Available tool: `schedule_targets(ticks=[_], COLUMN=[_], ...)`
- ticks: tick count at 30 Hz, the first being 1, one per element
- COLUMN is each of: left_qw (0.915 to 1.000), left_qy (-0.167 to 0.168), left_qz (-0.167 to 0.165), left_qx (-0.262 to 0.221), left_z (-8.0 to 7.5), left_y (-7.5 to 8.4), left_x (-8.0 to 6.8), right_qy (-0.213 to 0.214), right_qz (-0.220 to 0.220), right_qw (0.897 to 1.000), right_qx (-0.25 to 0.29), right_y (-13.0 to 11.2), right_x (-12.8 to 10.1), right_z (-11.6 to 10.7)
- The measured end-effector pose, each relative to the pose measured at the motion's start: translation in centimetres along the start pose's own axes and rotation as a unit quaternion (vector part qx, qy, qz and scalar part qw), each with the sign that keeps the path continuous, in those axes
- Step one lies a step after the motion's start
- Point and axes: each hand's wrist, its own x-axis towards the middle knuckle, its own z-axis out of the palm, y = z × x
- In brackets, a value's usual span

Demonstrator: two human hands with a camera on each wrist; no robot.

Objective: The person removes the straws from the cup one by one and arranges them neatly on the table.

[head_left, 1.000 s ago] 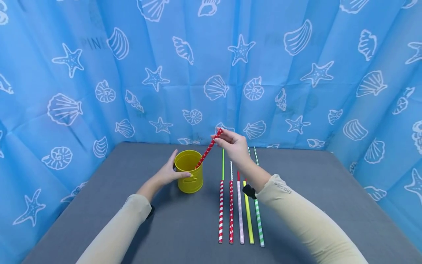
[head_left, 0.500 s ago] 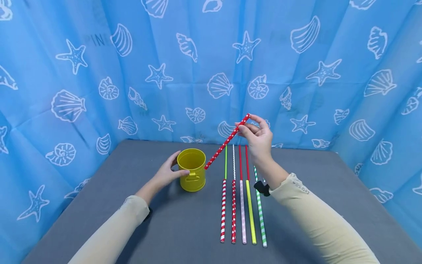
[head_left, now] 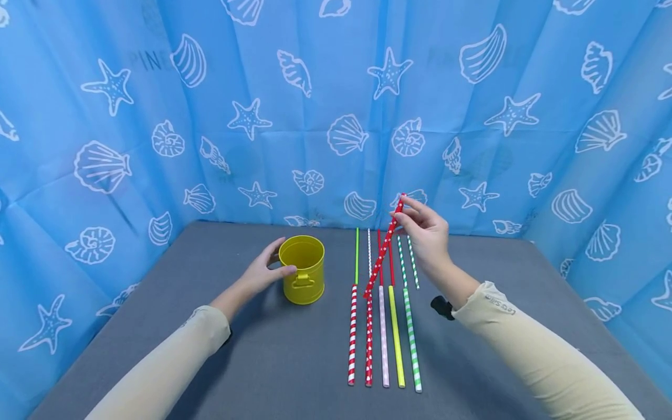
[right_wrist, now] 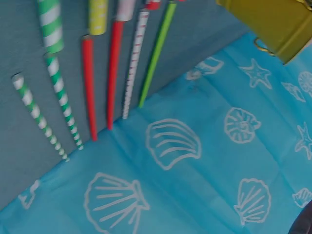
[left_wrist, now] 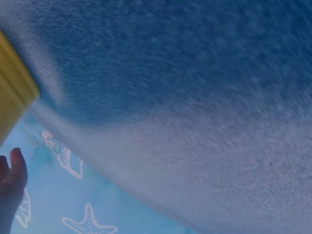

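My left hand (head_left: 262, 271) holds the side of a yellow metal bucket (head_left: 305, 284), thumb at the front near its small handle and fingers partly hidden behind it. The bucket stands upright on the grey table; part of its wall (left_wrist: 12, 80) shows in the left wrist view. My right hand (head_left: 427, 239) pinches a red paper straw with white stars (head_left: 385, 248) near its top end. That straw slants down to the left, its lower end overlapping a red straw with white hearts (head_left: 369, 344) in the head view.
Left to right in front lie a red-striped straw (head_left: 352, 338), the hearts straw, and pink (head_left: 384, 338), yellow (head_left: 396, 338) and green-striped (head_left: 412, 338) ones. Behind is a row of thinner straws, including a lime one (head_left: 357, 256). A blue shell-print curtain (head_left: 315, 146) backs the table.
My right hand has drawn the red star straw up and out of the bucket and carried it right, over the laid-out straws. My left hand has stayed at the bucket.
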Motion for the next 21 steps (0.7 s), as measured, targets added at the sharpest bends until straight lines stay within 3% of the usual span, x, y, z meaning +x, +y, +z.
schedule_targets(ticks=[9, 14, 21], left_qw=[0.9997, 0.9994, 0.9984], left_qy=[-0.018, -0.029, -0.051], left_qz=[-0.016, -0.017, -0.017], left_qx=[-0.009, 0.002, 0.015], left_z=[-0.3, -0.5, -0.7], left_y=[0.4, 0.4, 0.6], left_x=[0.0, 0.1, 0.3], right_qy=[-0.054, -0.089, -0.102], right_qz=[0.014, 0.023, 0.048], right_qw=[0.992, 0.985, 0.969], right_qx=[-0.109, -0.148, -0.219], right_y=[0.6, 0.9, 1.3], right_x=[-0.7, -1.1, -1.5], right_z=[-2.4, -3.9, -5.6])
